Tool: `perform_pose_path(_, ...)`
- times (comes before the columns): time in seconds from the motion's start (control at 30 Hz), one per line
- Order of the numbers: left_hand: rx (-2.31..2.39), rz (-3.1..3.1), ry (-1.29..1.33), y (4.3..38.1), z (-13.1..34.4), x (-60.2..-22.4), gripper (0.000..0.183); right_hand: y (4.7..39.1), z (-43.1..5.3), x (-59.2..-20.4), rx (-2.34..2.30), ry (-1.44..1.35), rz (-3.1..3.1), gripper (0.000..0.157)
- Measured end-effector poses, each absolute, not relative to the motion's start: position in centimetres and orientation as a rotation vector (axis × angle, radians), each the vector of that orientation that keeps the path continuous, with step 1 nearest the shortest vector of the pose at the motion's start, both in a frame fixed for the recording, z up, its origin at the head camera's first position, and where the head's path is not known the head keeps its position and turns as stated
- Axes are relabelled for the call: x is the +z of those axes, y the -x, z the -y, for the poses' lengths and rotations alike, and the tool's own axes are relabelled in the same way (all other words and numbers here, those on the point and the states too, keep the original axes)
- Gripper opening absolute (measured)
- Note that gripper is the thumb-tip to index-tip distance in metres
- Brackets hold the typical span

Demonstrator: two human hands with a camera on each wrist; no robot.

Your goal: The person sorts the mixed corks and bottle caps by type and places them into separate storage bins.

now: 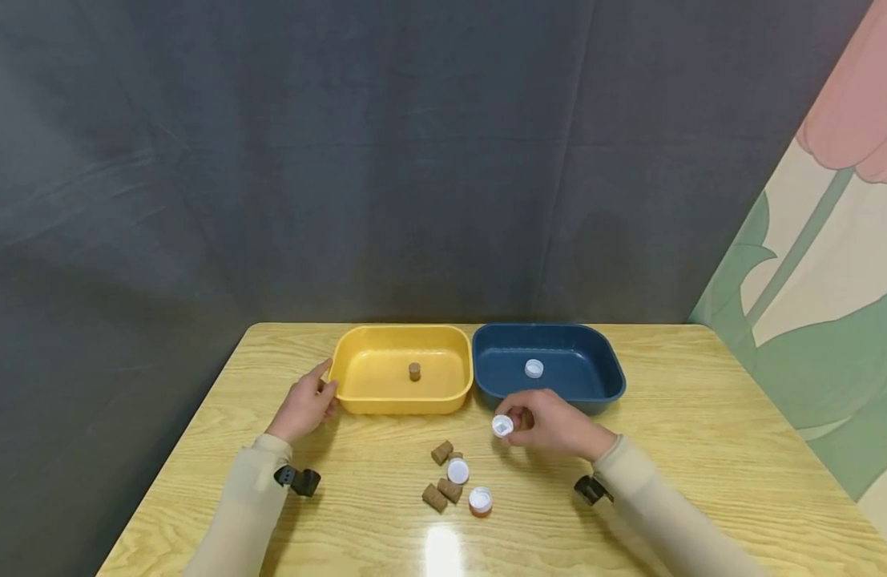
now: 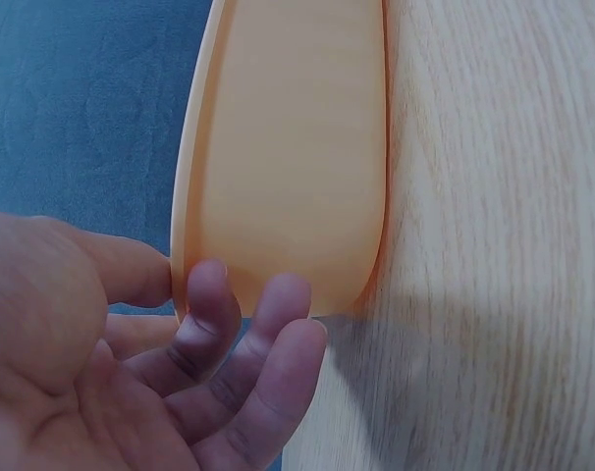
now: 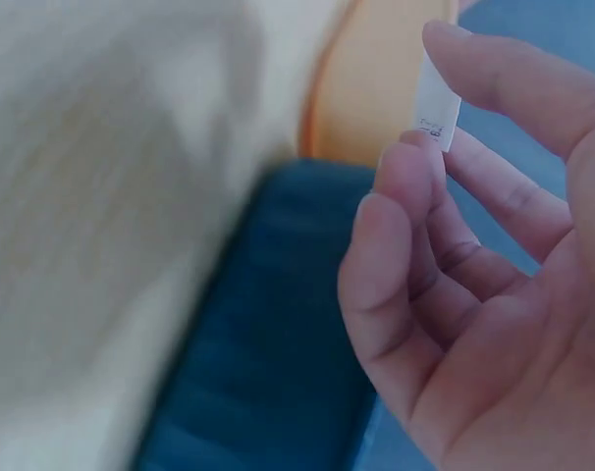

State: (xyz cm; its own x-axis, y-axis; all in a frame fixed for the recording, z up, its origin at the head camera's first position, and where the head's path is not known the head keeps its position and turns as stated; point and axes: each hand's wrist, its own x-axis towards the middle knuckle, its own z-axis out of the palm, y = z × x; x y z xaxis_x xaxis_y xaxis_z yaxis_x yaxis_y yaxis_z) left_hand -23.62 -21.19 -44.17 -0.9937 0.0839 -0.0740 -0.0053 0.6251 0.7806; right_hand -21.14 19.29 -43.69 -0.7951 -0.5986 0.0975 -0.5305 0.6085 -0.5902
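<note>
My right hand [image 1: 547, 422] pinches a white plastic bottle cap [image 1: 502, 425] between thumb and fingertips, in front of the blue bin's near edge. Small print shows on the cap's side [image 3: 436, 110] in the right wrist view. My left hand [image 1: 308, 405] rests at the left end of the yellow bin [image 1: 403, 406], thumb and fingertips right at its rim, the other fingers loosely bent. Inside the yellow bin stands one cork [image 1: 414, 371]. One white cap [image 1: 534, 369] lies in the blue bin [image 1: 594, 404].
Between my forearms, several corks [image 1: 434, 498] lie on the wooden table [image 1: 371, 513] around a white cap [image 1: 457, 470]. Beside them, another white cap [image 1: 480, 499] sits over an orange one [image 1: 481, 514]. The two bins stand side by side before a dark curtain [image 1: 414, 160].
</note>
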Motion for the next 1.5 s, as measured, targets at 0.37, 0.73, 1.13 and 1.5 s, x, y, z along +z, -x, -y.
perform_pose_path(0.37, 1.315, -2.741, -0.064, 23.8, 21.2, -44.1, 0.056, 22.7, -21.2, -40.3, -0.928, 0.855, -2.811, 0.021)
perform_pose_path(0.73, 1.312, -2.746, -0.051, 23.8, 21.2, -44.4, 0.056, 25.9, -22.4, -37.6, -0.827, 0.766, -2.862, 0.026)
perform_pose_path(1.13, 1.318, -2.748, -0.046, 23.9, 21.2, -44.4, 0.055, 29.9, -23.2, -37.8, -0.728, 0.704, -2.826, 0.027)
perform_pose_path(1.5, 1.31, -2.752, -0.062, 24.0, 21.3, -44.7, 0.056, 33.4, -22.3, -38.5, -0.55, 0.637, -2.784, 0.028)
